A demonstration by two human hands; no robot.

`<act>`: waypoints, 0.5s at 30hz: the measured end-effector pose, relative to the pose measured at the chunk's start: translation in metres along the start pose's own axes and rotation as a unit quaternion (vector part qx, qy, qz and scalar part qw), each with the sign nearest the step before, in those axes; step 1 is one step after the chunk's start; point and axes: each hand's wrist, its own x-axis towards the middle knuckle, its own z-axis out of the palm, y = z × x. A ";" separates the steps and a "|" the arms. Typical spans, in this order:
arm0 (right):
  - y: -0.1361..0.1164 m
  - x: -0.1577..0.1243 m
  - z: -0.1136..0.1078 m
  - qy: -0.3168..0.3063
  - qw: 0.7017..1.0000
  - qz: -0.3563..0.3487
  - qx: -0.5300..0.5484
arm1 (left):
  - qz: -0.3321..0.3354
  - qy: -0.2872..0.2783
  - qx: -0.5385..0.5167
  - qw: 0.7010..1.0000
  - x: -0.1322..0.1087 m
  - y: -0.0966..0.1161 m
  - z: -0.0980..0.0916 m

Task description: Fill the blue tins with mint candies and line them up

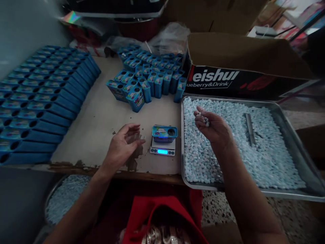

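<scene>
A blue candy box (pixel 164 133) with a round hole in its top rests on a small digital scale (pixel 163 151), whose display glows blue. Left of the scale, my left hand (pixel 124 142) hovers over the table, fingers apart and holding nothing. My right hand (pixel 212 127) is above the metal tray (pixel 183 145), its curled fingers cupped around several small white candies (pixel 202 119). Beneath it, the tray is covered with loose pale candies (pixel 243 162). A flat metal strip (pixel 250 129) lies on them.
Rows of blue boxes (pixel 45 98) stand on the left. More blue boxes (pixel 152 79) cluster at the back middle. An open carton (pixel 215 79) sits behind the tray. A round container of pale candies (pixel 68 196) is below the table's front edge at left.
</scene>
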 end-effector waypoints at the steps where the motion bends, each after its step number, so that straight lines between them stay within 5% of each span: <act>1: -0.001 -0.001 0.001 -0.011 1.000 0.000 -0.008 | 0.010 -0.004 0.009 1.000 0.000 0.002 0.003; 15: 0.014 -0.018 0.015 -0.090 0.992 -0.016 -0.084 | 0.077 -0.066 0.026 0.995 0.004 0.018 0.035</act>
